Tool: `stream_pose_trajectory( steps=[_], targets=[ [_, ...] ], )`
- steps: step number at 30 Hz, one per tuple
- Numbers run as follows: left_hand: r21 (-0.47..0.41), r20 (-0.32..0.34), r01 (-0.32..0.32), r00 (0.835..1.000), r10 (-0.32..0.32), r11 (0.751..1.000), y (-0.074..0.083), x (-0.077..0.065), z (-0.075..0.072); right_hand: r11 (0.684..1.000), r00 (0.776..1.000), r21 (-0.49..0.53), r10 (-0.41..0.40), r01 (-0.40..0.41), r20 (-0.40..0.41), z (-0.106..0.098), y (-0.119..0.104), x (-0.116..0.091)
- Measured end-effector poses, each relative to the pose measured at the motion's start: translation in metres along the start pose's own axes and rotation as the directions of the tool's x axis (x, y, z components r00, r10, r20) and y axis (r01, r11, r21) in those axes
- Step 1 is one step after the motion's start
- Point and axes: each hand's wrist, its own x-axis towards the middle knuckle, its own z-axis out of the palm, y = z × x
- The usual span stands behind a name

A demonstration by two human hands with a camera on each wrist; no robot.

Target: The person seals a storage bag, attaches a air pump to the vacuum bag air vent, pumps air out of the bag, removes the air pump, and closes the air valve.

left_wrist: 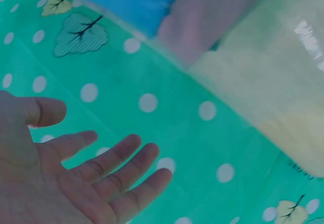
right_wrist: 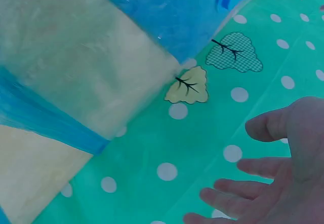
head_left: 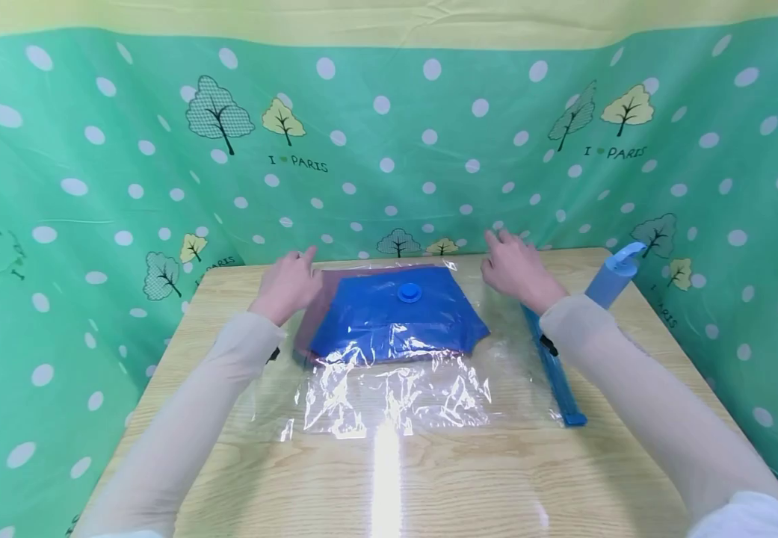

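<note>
A clear vacuum storage bag [head_left: 395, 403] lies flat on the table, with a folded blue garment [head_left: 375, 306] and a mauve garment [head_left: 312, 321] inside. Its round blue valve [head_left: 409, 292] sits over the blue cloth. Along the bag's right side runs a blue zip strip [head_left: 557, 373] with a small slider [head_left: 575, 420] at its near end. My left hand [head_left: 291, 282] hovers by the far left of the bag, its fingers [left_wrist: 114, 158] loosely spread. Over the far right side is my right hand [head_left: 515, 267], fingers [right_wrist: 235, 196] extended. Both palms hold nothing.
A blue hand pump [head_left: 610, 276] stands at the table's right, partly behind my right forearm. The wooden table [head_left: 294, 486] has its far edge against a green dotted curtain [head_left: 389, 149], which also hangs at both sides.
</note>
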Motion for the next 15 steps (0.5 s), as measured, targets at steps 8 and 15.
stream_pose_trajectory(
  steps=[8, 15],
  targets=[
    [-0.036, 0.055, 0.06, 0.997, -0.058, 0.998, -0.033, -0.008, 0.012, 0.999, 1.0, 0.039, -0.011, 0.01, 0.017, 0.012, 0.009, -0.017],
    [-0.032, 0.071, 0.074, 0.995, -0.072, 0.997, -0.063, -0.021, 0.021, 0.998, 0.997, 0.054, 0.018, -0.022, 0.074, 0.019, 0.013, -0.039]
  ],
)
